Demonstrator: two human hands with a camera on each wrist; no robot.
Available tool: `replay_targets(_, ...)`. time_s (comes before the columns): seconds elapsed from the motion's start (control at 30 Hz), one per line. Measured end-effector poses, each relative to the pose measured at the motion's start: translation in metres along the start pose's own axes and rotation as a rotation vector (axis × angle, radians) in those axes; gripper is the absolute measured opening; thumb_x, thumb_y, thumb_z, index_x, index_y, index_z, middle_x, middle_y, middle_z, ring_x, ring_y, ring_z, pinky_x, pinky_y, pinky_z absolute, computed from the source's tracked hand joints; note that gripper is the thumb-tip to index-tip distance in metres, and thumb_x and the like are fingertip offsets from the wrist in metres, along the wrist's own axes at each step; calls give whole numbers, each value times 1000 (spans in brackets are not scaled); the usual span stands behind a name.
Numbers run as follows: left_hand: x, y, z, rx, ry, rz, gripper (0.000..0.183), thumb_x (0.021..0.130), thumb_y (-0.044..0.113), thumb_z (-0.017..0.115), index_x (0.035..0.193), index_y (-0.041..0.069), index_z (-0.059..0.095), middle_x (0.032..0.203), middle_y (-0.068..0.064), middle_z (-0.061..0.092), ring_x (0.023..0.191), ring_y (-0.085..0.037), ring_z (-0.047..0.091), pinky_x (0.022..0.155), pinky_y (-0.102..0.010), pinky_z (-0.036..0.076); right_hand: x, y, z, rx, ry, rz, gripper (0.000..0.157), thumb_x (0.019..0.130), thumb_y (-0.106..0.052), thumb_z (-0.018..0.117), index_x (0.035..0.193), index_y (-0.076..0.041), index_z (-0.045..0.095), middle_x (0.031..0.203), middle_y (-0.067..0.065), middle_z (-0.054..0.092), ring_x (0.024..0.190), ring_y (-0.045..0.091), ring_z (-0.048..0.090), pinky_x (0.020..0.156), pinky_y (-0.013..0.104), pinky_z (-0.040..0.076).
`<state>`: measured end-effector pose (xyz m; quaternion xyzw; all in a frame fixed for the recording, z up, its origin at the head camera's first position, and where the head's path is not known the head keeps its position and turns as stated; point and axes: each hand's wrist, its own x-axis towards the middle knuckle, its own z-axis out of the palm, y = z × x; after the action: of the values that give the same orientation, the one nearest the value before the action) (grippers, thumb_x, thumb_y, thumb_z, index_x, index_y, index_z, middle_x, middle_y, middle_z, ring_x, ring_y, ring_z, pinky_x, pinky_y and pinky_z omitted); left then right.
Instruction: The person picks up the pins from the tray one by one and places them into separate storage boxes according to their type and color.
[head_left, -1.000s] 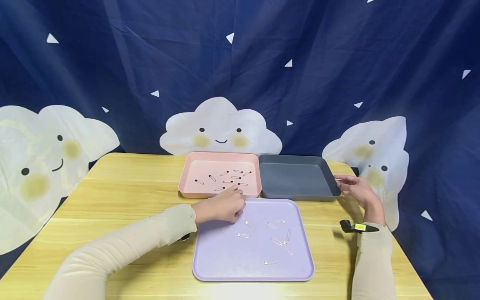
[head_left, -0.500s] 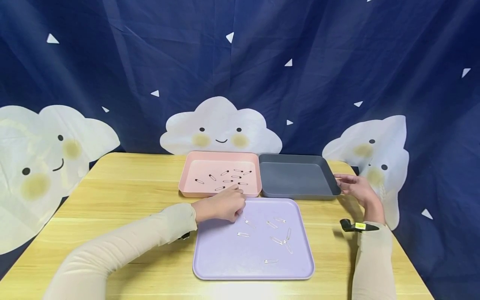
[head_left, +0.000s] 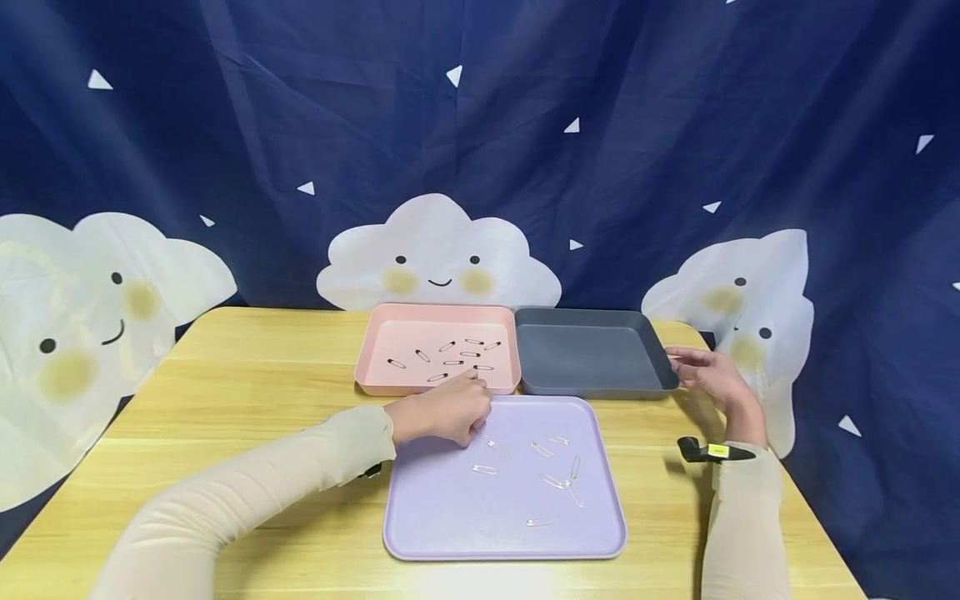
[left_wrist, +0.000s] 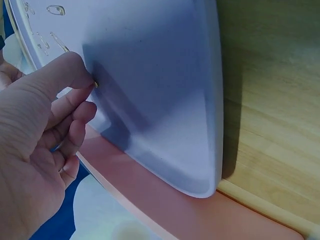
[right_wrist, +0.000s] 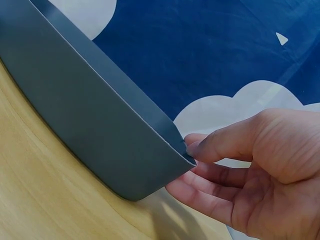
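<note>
Over the far left part of the lilac tray (head_left: 502,533), my left hand (head_left: 453,410) has its thumb and forefinger together. A tiny gold end of a safety pin (left_wrist: 96,84) shows at those fingertips in the left wrist view; the rest is hidden. Several light metal safety pins (head_left: 484,470) lie scattered on the lilac tray. My right hand (head_left: 716,385) grips the right wall of the dark grey tray (right_wrist: 95,120), thumb at the inner side of the rim and fingers outside.
Left of the grey tray, side by side with it, stands a pink tray (head_left: 386,388) holding several black-headed safety pins (head_left: 453,362). All three trays rest on a wooden table (head_left: 300,350). Behind hangs a blue curtain (head_left: 420,125) with cloud shapes.
</note>
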<state>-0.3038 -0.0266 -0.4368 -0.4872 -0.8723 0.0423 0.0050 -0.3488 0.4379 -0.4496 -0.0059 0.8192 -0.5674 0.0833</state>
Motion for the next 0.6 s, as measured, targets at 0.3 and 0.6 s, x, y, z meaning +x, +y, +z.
replay_targets(0.3,0,-1,4,9,9,10,19,67,22,82,61,23,64,75,10,62,82,-14,58,87,-31,43,1,-4,2,-14,0,-9,45,101,-5,58,143,8,51,96,-20,74,82,1,68,73,22,56)
replay_targets(0.6,2,-1,-1,-1,11,-3,18,67,21,81,61,23,65,76,10,65,82,-14,57,88,-33,43,-2,-4,3,-9,4,-5,43,100,-7,61,141,5,55,97,-20,74,83,1,68,73,22,56)
